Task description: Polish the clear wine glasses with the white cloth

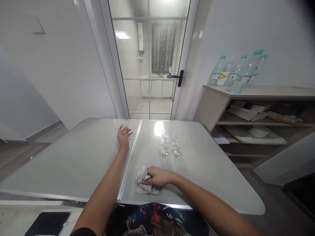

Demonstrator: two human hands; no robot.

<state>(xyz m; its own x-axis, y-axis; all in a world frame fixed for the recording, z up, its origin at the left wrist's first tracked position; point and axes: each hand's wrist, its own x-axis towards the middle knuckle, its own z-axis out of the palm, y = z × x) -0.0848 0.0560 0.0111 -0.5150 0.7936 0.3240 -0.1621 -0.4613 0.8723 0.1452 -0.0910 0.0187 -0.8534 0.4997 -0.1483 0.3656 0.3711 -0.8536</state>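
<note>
I have the right hand (158, 176) clenched on a bunched white cloth (142, 179), thumb against fingers; its lower part lies on the table (201, 173), just in from the near edge. Just left of the grip, a metal strip (127, 164) crosses the tabletop. Farther out and left of the grip, my left hand (123, 136) is released, fingers spread, near the far edge. A clear glass-like object (126, 123) sits at those fingertips; can't tell if they touch. Beyond the grip and slightly right, I see a tight cluster of stemmed glasses (178, 153), looks like four, upright, apart from both hands. Straight out past the table: glazed door (137, 68), black handle (180, 78). Far out right of the grip: shelf unit (215, 106), plastic bottles (240, 82) on top, mostly teal-capped. Back left of the grip, past the near edge: flat black object (48, 223)
</note>
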